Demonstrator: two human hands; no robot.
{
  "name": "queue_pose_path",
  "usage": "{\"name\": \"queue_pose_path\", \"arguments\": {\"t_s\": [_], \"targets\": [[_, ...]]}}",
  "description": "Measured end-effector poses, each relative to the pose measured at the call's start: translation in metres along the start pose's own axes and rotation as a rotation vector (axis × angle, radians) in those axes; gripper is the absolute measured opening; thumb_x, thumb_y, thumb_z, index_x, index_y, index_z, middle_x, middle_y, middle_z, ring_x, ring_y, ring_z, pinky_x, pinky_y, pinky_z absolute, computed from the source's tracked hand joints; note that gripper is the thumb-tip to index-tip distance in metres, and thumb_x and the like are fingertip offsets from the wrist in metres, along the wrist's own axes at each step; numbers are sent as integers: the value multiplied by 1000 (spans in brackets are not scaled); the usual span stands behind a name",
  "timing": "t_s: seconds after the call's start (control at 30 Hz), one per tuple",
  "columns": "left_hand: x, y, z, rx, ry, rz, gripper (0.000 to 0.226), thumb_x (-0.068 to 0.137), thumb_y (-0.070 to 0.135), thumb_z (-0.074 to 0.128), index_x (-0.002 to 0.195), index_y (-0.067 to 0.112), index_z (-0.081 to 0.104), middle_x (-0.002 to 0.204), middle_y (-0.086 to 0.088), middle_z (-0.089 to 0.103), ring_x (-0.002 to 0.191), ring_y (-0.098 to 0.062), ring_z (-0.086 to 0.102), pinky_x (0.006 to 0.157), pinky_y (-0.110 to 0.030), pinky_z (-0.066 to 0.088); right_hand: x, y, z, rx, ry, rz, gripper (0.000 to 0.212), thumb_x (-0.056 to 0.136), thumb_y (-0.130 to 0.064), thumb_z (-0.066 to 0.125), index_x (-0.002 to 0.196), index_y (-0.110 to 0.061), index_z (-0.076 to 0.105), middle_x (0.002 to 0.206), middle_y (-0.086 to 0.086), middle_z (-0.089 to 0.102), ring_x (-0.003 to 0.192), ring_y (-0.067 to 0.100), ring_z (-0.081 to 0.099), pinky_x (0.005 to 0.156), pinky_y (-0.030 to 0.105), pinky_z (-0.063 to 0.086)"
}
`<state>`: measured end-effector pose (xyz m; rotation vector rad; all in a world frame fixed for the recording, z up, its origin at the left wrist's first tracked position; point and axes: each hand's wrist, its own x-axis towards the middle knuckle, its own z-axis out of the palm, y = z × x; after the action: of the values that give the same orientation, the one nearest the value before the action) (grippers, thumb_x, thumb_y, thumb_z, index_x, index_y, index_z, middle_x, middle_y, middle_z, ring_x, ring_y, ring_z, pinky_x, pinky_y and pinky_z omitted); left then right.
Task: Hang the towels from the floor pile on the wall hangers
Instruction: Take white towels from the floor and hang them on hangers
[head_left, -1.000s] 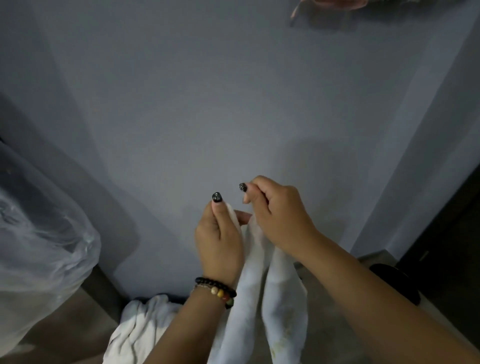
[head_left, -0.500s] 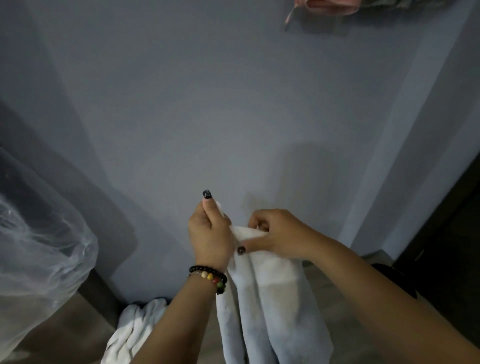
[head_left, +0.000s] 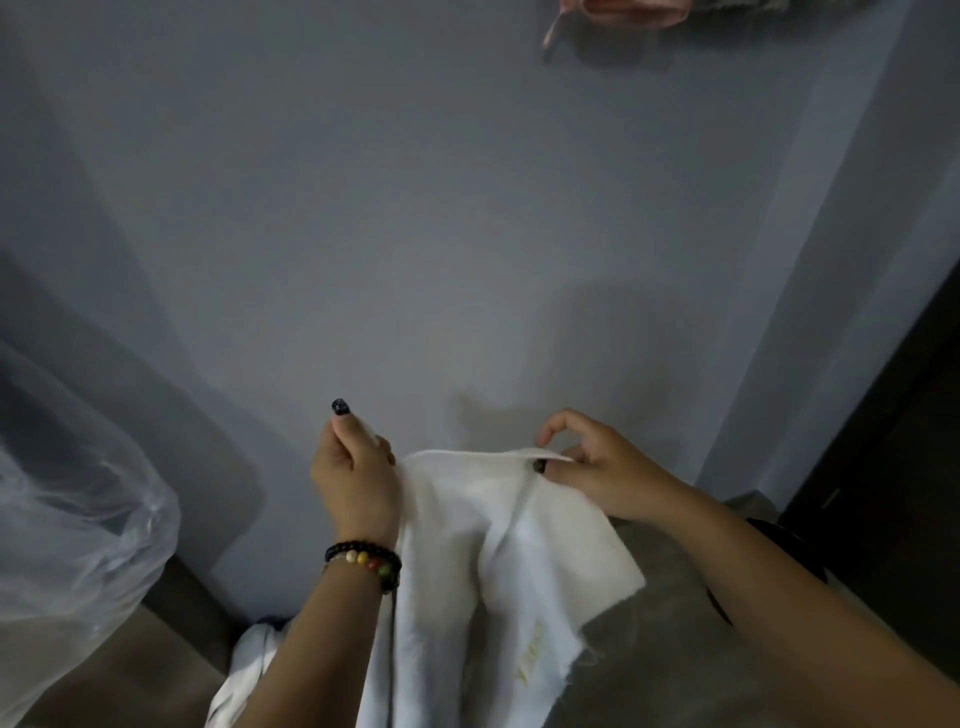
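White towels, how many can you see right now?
2. One white towel is held up by its top edge between the left hand and right hand. Another lies on the floor by the wall, partly behind the left arm; more may be hidden.

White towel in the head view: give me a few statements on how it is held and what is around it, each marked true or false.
1. Both hands hold the white towel by its top edge. True.
2. The left hand wears no bracelet. False: a beaded bracelet circles its wrist.
3. More white cloth lies on the floor below. True.
4. The right hand hangs idle. False: it pinches the towel's edge.
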<state>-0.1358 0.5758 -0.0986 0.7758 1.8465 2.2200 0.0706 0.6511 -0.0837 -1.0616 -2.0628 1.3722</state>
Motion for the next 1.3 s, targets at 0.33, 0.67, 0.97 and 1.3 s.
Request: {"name": "queue_pose_path", "arguments": {"t_s": [0.33,0.67,0.97,1.3], "targets": [[3,11,-24,27,-68,-64,45,100,32,47,60,18,32,63,-2,24,62,-19,25,57,-31,21,2,-30,22,673,78,49,34,90,10,44,80,-8,71,74,1,69,64,10,63,55,20,49],[-20,17,-38,-231,-380,-300,46,90,38,64,85,-7,66,80,-24,60,76,-26,53,73,-41,44,1,-50,37,964,255,44,32,92,11,36,81,-2,63,80,13,60,69,18,63,50,23,53],[-40,18,-28,-329,-493,-282,33,93,-8,50,87,17,71,62,4,58,54,-10,45,55,-25,40,-27,-41,51,1106,429,8,27,91,14,39,85,6,64,87,18,63,78,22,70,62,25,57],[-59,22,-17,-249,-597,-151,33,82,4,73,111,18,68,93,-8,74,88,-14,66,81,-26,55,-47,-28,47,1143,428,10,22,85,9,53,105,8,64,96,21,67,87,31,71,71,27,58]]}}
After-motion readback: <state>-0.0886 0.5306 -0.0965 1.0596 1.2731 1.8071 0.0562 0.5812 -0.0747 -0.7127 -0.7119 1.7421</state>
